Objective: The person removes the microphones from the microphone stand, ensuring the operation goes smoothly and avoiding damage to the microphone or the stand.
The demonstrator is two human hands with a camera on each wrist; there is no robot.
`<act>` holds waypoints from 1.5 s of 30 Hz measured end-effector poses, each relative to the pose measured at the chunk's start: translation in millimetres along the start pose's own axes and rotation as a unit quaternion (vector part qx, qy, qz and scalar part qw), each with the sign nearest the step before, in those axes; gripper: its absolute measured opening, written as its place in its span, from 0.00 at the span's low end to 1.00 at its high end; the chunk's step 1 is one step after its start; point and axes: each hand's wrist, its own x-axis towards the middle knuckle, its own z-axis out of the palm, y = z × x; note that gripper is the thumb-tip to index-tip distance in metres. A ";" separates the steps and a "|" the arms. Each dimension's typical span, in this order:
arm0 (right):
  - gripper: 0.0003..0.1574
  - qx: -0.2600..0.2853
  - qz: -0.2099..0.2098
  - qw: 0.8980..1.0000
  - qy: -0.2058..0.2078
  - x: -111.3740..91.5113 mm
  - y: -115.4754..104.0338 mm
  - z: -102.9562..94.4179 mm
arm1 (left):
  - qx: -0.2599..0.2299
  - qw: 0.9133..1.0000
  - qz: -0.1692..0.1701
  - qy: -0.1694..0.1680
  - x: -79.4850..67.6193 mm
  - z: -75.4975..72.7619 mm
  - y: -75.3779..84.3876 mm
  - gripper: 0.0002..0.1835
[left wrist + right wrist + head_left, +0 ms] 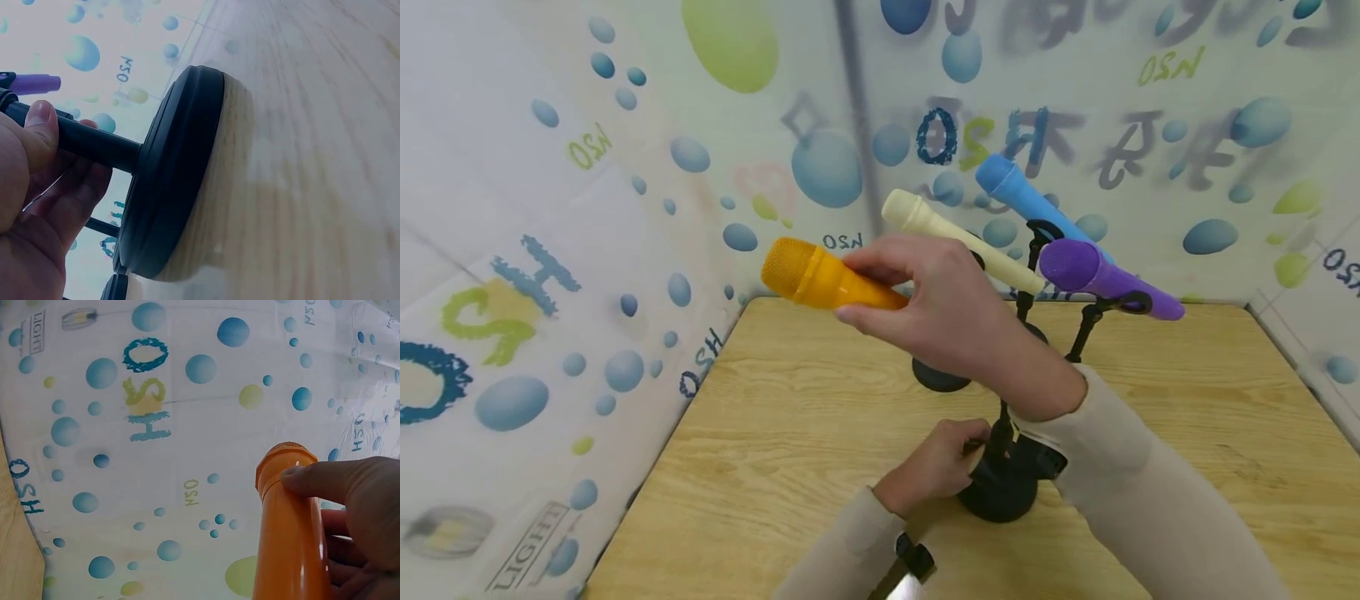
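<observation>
My right hand (951, 308) holds an orange microphone (831, 279) between thumb and fingers, its mesh head pointing left above the table. In the right wrist view the thumb lies just below the head of that microphone (290, 537). Lower down, my left hand (936, 467) grips the post of a black microphone stand (1000, 497) whose round base is at the table. The left wrist view shows thumb and fingers around this post (94, 144). The right forearm hides the stand's top, so I cannot tell whether the orange microphone touches it.
Behind the right hand, cream (951, 229), blue (1037, 200) and purple (1105, 275) microphones sit tilted on black stands. Another round black base (940, 379) shows beyond the right wrist. Walls with printed bubbles (827, 171) border the wooden table (760, 417).
</observation>
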 end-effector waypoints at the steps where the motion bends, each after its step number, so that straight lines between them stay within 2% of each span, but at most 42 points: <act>1: 0.24 0.000 0.000 1.000 0.001 0.5 -1.1 -0.9 | -0.001 1.000 -0.002 -0.003 0.1 0.0 -0.1 0.12; 6: 0.24 -0.007 -0.007 1.000 0.003 2.6 -5.9 -3.7 | -0.014 1.000 -0.003 -0.008 -0.4 -1.2 1.5 0.14; 10: 0.25 -0.018 -0.013 1.000 0.004 3.0 -8.7 -8.5 | -0.009 1.000 0.002 0.000 -0.9 -1.1 2.4 0.11; 14: 0.26 -0.027 0.006 1.000 0.006 0.0 -8.9 -17.7 | -0.008 1.000 0.010 0.007 -0.5 0.7 1.3 0.09; 20: 0.23 -0.057 0.028 0.998 -0.003 -7.6 -2.7 -28.5 | -0.035 0.999 0.007 0.007 0.0 0.4 1.5 0.01; 28: 0.21 -0.097 0.048 0.994 0.008 -24.7 4.8 -40.8 | -0.071 0.997 -0.011 -0.010 0.7 -1.0 2.8 0.02; 37: 0.24 -0.124 0.097 0.987 0.014 -45.3 13.2 -56.2 | -0.047 0.999 -0.013 -0.022 2.3 -1.8 5.0 0.03; 45: 0.24 -0.137 0.112 0.983 0.036 -65.0 28.2 -60.2 | -0.055 0.998 -0.018 -0.023 2.1 -1.9 1.7 0.03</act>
